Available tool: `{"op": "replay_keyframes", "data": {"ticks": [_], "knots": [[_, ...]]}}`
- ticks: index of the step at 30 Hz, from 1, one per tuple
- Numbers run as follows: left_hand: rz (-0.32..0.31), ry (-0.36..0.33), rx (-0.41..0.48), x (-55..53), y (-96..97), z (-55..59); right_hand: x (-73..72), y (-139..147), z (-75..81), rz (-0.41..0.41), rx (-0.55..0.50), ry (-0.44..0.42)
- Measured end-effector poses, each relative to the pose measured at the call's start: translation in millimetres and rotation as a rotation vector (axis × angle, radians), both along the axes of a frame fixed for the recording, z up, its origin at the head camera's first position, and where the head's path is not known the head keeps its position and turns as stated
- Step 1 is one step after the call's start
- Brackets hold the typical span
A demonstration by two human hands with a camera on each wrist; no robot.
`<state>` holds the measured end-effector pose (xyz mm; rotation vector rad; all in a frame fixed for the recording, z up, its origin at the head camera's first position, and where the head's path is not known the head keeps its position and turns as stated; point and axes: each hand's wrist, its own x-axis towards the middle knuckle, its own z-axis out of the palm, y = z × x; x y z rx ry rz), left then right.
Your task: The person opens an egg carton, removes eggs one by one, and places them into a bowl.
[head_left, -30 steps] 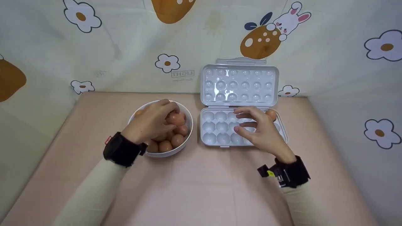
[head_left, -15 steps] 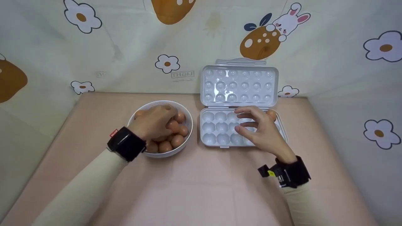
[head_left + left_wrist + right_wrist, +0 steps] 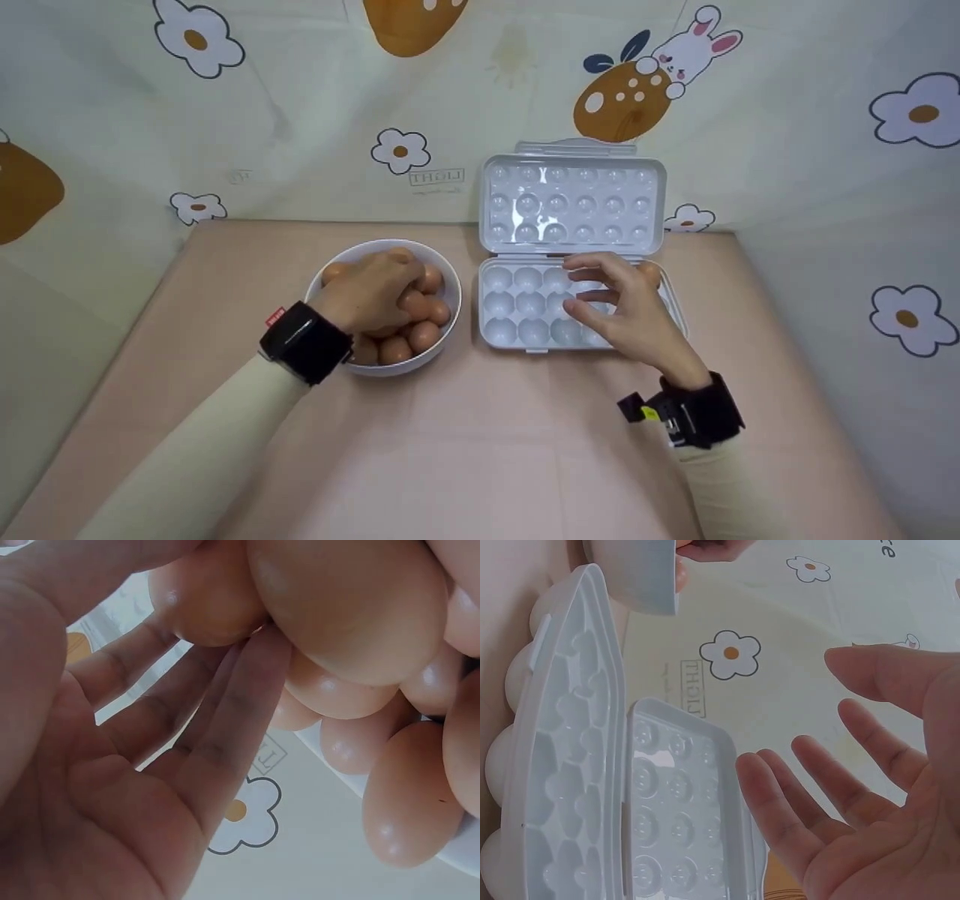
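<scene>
Brown eggs (image 3: 394,349) fill a white bowl (image 3: 397,369) on the left of the table. My left hand (image 3: 367,294) reaches down into it. In the left wrist view, thumb and fingers close around an egg (image 3: 206,604) among the others; part of that egg is hidden. Right of the bowl lies an egg box (image 3: 531,330) with its dimpled lid (image 3: 571,204) raised. A single egg (image 3: 649,274) sits in its far right corner, partly behind my right hand (image 3: 634,315). That hand hovers over the box, its fingers loosely bent and holding nothing.
The pink tabletop (image 3: 480,450) extends in front of the bowl and the box. A pale cloth wall (image 3: 315,112) printed with flowers and a rabbit rises behind them. A black strap (image 3: 307,343) wraps my left wrist, and another strap (image 3: 705,411) my right.
My left hand has sunk deeper into the bowl, and eggs near its fingertips have shifted. My right hand has stayed almost still over the egg box.
</scene>
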<state>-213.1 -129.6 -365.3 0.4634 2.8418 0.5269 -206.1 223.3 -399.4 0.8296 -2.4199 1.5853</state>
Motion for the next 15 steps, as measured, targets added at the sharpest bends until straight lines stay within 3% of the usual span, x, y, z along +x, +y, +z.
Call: {"op": "replay_keyframes", "data": {"ticks": [4, 8, 15], "knots": [[-0.037, 0.074, -0.005, -0.2, -1.9, -1.5, -1.4, 1, 1.8, -0.01, 0.015, 0.027], [-0.062, 0.101, 0.017, 1.4, -4.1, -2.7, -2.9, 5, 5.0, -0.03, 0.03, 0.055], [-0.105, 0.251, 0.024, 7.0, -0.9, -0.9, -6.9, 24, 10.2, -0.121, 0.102, 0.048]]}}
